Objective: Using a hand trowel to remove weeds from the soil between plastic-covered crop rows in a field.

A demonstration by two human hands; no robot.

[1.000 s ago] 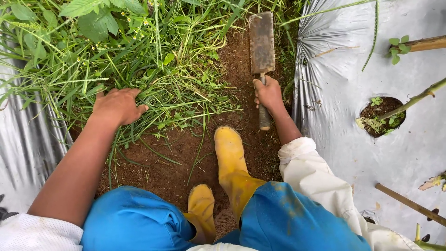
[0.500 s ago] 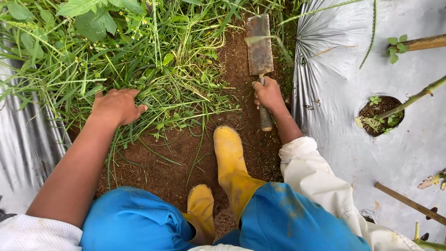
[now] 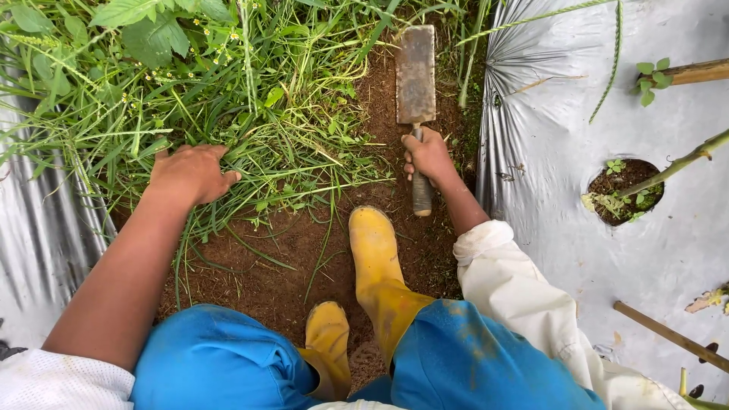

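From the head camera, looking straight down: the right hand [image 3: 427, 156] is clenched around the handle of a flat rectangular blade tool [image 3: 415, 76], whose rusty blade lies on the bare brown soil [image 3: 304, 250] just beyond the knuckles, pointing away from the person. The left hand [image 3: 190, 173] rests palm down with fingers curled into a tuft of long grass [image 3: 250, 99] to the left of the tool (whether it truly grips the stems or only presses on them I cannot tell). Nearer the person than the tool stand two yellow rubber boots [image 3: 376, 266], one ahead of the other, below blue trousers [image 3: 220, 364]. Right of the tool, silver plastic mulch sheeting [image 3: 577, 258] covers the ground, with a round hole [image 3: 624, 190] in it holding small seedlings and a slanting green stem. More sheeting shows at the far left of the grass.
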